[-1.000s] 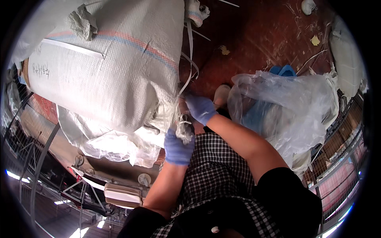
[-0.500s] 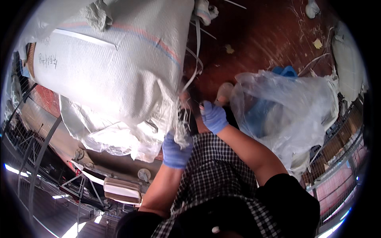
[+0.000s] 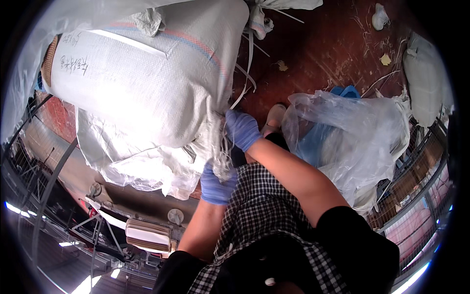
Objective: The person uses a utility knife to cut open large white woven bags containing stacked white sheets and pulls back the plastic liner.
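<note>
A big, bulging white woven sack (image 3: 142, 93) with red and blue stripes fills the upper left. Its frayed, gathered edge (image 3: 220, 147) hangs on the side toward me. Around the lower end of that edge closes my left hand (image 3: 218, 185), in a blue-purple knit glove. My right hand (image 3: 243, 130), gloved alike, is closed right beside the upper part of the fraying. Its fingertips are turned away, so what they pinch, if anything, is hidden. Crumpled clear plastic film (image 3: 171, 179) pokes out below the sack.
To the right lies a heap of clear plastic (image 3: 352, 122) with something blue inside. Another stuffed white sack (image 3: 423, 81) stands at the far right. White straps (image 3: 249, 68) and scraps lie on the reddish floor (image 3: 313, 54). A padded stool (image 3: 149, 235) is at lower left.
My right hand has moved left and slightly up to the sack's frayed edge. The left hand keeps its grip. The whole view has shifted slightly.
</note>
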{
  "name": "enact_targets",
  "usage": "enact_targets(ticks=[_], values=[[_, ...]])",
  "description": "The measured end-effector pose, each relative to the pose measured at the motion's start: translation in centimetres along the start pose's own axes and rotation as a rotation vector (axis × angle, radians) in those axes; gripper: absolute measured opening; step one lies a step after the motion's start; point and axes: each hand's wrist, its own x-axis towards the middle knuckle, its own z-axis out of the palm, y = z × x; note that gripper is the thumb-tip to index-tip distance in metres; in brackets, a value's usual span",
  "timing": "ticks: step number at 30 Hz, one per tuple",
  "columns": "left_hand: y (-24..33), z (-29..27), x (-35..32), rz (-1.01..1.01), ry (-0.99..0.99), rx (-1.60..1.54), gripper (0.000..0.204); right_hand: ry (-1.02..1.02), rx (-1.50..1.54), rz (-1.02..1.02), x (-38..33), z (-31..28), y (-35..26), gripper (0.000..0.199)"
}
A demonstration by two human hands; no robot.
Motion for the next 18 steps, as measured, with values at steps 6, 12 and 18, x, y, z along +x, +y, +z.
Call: enact_targets(ticks=[6,12,18], values=[[0.7,-0.9,-1.3,0.074,0.103,0.190,0.018,0.040,0.044,0.276,-9.1,-1.1,0.8,0.020],[1.6,-0.8,-0.1,-0.122,-0.059,-0.052,0.011,-0.235,0.134,0.093,-4.5,2.0,2.3,0.012],[1.6,-3.2,-0.3,-0.042,0.014,0.155,0.013,-0.278,-0.022,0.288,-9.2,-8.1,1.0,0.026]])
